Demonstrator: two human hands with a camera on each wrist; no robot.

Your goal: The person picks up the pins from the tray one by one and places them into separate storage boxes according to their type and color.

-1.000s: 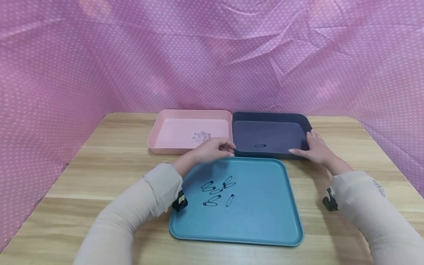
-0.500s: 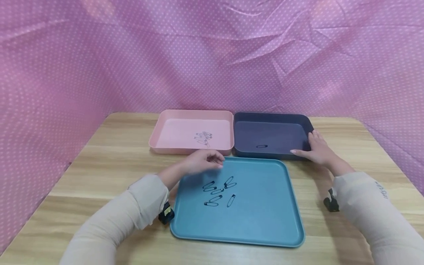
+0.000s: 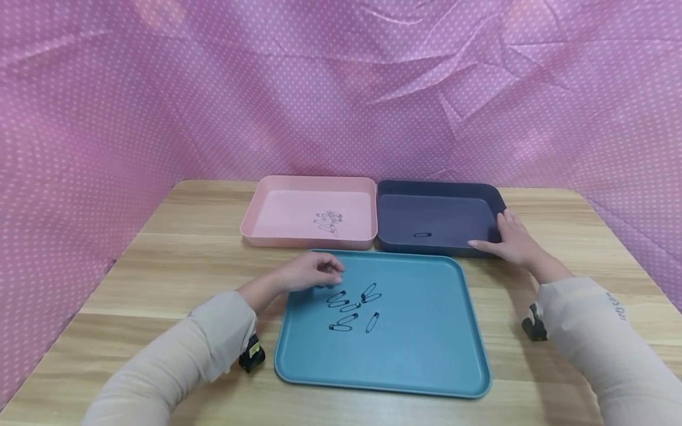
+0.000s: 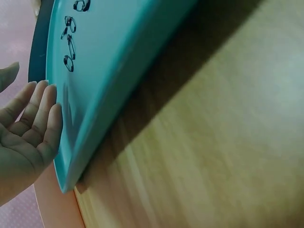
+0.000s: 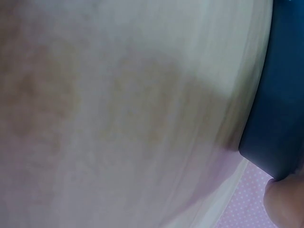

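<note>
My left hand (image 3: pixel 309 272) hovers over the back left corner of the teal tray (image 3: pixel 415 349), its fingers loosely bent. Nothing shows between thumb and fingers in the left wrist view, where the hand (image 4: pixel 28 128) is seen palm-on. Several black safety pins (image 3: pixel 350 307) lie scattered on the teal tray, just in front of that hand. At the front right corner of the navy tray (image 3: pixel 442 247) rests my right hand (image 3: pixel 519 242), thumb along the front rim and fingers at the right side. One dark safety pin (image 3: pixel 422 235) lies inside the navy tray.
A pink tray (image 3: pixel 282 242) stands against the navy one on its left, with a small heap of silvery safety pins (image 3: pixel 327 222) in it. All three trays sit on a wooden table (image 3: pixel 176 260). A pink dotted cloth (image 3: pixel 319 89) hangs behind.
My left hand has drawn back leftward and toward me, from near the navy tray's front left corner to the teal tray's back left corner. The right hand stays at the navy tray.
</note>
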